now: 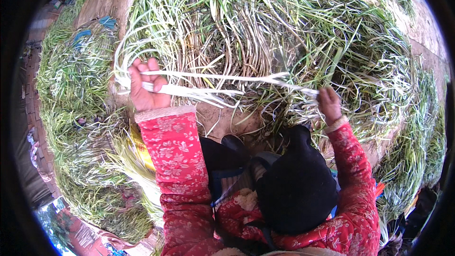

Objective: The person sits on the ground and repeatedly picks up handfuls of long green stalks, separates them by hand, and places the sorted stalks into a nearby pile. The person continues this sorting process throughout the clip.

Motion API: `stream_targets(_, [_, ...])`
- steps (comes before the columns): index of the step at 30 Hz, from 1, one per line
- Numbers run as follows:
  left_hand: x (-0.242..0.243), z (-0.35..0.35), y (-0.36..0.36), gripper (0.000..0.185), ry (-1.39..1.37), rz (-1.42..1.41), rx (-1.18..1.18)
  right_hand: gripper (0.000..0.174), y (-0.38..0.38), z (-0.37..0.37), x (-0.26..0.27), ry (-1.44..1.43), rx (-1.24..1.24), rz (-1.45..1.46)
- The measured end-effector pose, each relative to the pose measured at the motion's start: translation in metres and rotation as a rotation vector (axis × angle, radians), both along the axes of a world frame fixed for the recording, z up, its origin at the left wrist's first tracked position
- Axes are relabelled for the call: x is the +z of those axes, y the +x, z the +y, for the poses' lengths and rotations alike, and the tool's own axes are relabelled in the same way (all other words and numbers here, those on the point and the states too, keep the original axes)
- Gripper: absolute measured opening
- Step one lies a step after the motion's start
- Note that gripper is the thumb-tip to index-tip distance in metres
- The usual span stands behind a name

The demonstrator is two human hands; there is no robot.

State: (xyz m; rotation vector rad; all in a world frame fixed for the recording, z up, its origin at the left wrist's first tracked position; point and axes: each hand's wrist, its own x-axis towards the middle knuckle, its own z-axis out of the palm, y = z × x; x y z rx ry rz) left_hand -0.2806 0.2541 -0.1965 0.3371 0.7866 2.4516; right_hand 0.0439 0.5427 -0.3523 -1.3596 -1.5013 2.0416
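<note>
My left hand holds a small bundle of white stems, palm up, at the left of the view. Their long pale-green leaves curl back over the fingers, and the loose stem ends point right. One white stalk stretches away from the bundle towards my right hand. The right fingers are closed on a thin whitish strand that meets the forked end of this stalk. A large heap of long-leaved green plants lies just beyond both hands, its brownish stems partly lined up.
Another green heap runs along the left, with blue ties on it. Beside my left sleeve are a yellow bag and pale-stemmed plants. A black rounded cloth-like form stands between my arms. More greens lie at right.
</note>
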Motion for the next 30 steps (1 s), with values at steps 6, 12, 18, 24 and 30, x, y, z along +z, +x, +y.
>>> stream_targets(6, [0.012, -0.019, -0.006, 0.022, 0.163, -0.018, -0.077, 0.026, 0.097, 0.049, -0.038, 0.745, 0.229, -0.729])
stream_targets(12, [0.000, 0.021, 0.012, 0.046, 0.260, -0.012, -0.472, 0.033, 0.015, 0.056, -0.016, 0.895, 0.663, -0.582])
stream_targets(18, [-0.022, 0.063, 0.056, 0.030, -0.066, -0.210, -0.319, 0.028, -0.145, 0.085, -0.030, 1.084, 0.434, -0.190])
stream_targets(24, [-0.021, 0.084, 0.057, 0.031, -0.277, -0.272, -0.201, 0.038, -0.223, 0.088, -0.048, 1.082, 0.454, -0.363])
stream_targets(30, [-0.015, 0.079, 0.058, 0.051, -0.367, -0.326, -0.084, 0.020, -0.148, 0.087, -0.021, 0.585, 0.120, 0.010])
